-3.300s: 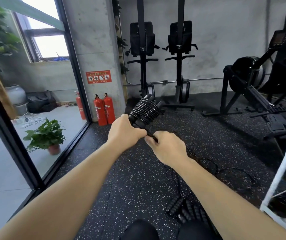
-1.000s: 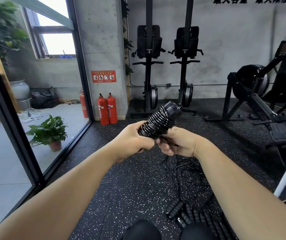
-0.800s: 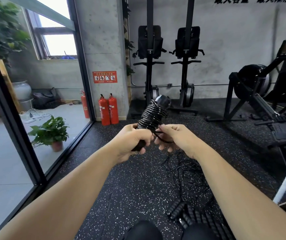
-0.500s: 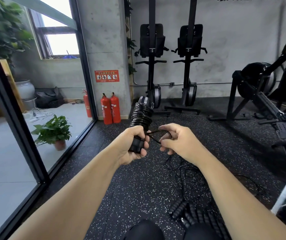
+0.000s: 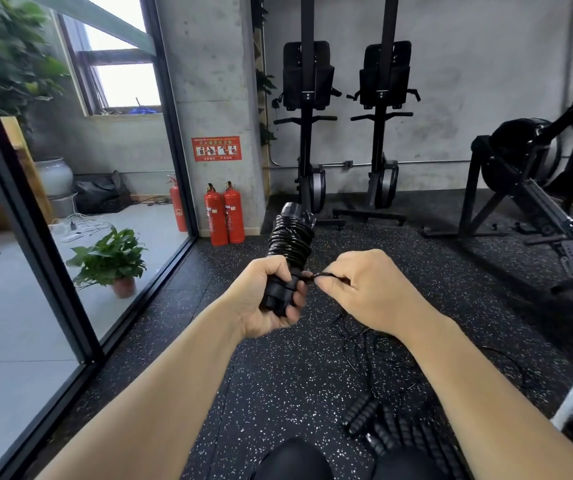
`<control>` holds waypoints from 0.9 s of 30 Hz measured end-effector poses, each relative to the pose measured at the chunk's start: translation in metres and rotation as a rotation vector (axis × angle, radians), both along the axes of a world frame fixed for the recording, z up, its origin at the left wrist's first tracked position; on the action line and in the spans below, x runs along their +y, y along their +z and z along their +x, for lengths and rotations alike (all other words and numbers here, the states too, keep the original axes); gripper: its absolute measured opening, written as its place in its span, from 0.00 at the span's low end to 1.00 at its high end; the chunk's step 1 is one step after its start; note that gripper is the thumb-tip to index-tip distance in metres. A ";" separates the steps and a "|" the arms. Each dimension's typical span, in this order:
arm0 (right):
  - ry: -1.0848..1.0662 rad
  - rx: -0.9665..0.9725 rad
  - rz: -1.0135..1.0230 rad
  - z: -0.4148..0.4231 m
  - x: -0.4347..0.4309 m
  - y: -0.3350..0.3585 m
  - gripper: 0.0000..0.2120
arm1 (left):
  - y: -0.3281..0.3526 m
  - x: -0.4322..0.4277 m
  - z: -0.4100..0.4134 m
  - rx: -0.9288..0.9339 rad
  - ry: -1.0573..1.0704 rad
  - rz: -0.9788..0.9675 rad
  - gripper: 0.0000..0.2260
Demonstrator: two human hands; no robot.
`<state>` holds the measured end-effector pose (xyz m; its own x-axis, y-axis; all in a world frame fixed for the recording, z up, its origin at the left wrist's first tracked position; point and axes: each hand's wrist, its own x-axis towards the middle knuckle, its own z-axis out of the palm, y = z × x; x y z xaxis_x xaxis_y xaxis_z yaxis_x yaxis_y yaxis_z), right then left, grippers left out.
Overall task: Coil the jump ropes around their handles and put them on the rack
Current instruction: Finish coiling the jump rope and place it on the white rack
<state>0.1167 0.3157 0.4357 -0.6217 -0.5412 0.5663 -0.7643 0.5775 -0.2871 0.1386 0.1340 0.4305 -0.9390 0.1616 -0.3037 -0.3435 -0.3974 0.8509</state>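
A gym room with training machines.

Two tall ski machines stand at the concrete wall, a rowing machine is at the right, the floor is black speckled rubber, and red fire extinguishers stand by the pillar.

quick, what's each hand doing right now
Left hand: closed around the lower end of the jump rope handles, wrapped in coiled rope.
Right hand: pinching the loose rope end beside the handles.

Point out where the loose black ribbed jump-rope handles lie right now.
In the head view, the black ribbed jump-rope handles lie on the speckled rubber floor at lower right, beside the right forearm.
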 end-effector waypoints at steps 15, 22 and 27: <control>0.020 0.079 -0.377 0.017 -0.029 -0.017 0.13 | -0.011 0.013 0.001 0.150 -0.032 -0.085 0.11; 0.121 -0.143 -0.514 0.004 -0.032 -0.029 0.14 | -0.020 0.008 -0.010 0.149 -0.075 0.096 0.18; 0.146 -0.196 -0.516 -0.009 -0.038 -0.046 0.15 | -0.038 0.004 -0.028 0.087 -0.069 0.112 0.17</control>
<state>0.1080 0.2779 0.3900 -0.6811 -0.3132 0.6618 -0.7298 0.2172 -0.6483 0.1110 0.1380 0.3929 -0.9462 0.2555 -0.1985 -0.3009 -0.4696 0.8300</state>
